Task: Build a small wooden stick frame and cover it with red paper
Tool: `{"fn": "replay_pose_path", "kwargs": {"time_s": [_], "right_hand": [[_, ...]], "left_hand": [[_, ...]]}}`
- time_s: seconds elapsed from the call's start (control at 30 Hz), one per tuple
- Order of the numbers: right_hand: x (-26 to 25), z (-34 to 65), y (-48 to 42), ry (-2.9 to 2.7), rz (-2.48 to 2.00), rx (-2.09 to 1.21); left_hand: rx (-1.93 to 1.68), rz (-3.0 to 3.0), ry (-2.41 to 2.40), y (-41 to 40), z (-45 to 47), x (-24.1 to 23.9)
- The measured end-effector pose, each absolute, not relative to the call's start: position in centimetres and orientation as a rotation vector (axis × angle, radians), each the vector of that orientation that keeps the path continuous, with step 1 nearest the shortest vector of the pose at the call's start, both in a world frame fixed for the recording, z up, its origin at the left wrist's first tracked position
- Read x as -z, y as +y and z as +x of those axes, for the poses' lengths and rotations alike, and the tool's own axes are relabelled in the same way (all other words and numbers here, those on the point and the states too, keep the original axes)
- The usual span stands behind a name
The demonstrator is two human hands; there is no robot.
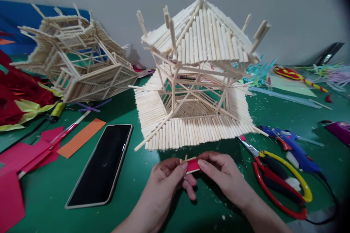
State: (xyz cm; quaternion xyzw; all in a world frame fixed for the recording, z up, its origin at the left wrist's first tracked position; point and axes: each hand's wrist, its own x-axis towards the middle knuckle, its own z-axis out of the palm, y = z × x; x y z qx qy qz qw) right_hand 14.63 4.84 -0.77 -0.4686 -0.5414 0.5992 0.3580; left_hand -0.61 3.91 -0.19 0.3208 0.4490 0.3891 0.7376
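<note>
Between my two hands is a small red paper piece [193,166] edged with thin wooden sticks. My left hand [169,180] pinches its left end between thumb and forefinger, the other fingers curled below. At its right end, my right hand [220,173] grips it with thumb and forefinger. Just beyond the hands stands a wooden stick model [202,80] like a pavilion, with a peaked roof of white sticks and a wide lower skirt of sticks. The fingers hide parts of the small red piece.
A phone [100,165], an orange paper strip [82,137] and red paper [11,193] lie left. Behind them a second stick structure [95,76] rests tilted. On the right lie red-and-yellow scissors [304,185], pliers [284,176] and a blue glue gun [296,149] with its cord.
</note>
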Motion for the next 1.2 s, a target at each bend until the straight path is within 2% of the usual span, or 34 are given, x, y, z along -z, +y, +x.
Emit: {"fn": "replay_pose_path", "kwargs": {"time_s": [1.2], "right_hand": [[1.4, 14.5, 5.2, -1.431, -1.334, -1.513]], "left_hand": [[-0.764, 1.15, 1.102, 4.1, -0.4, -0.7]]}}
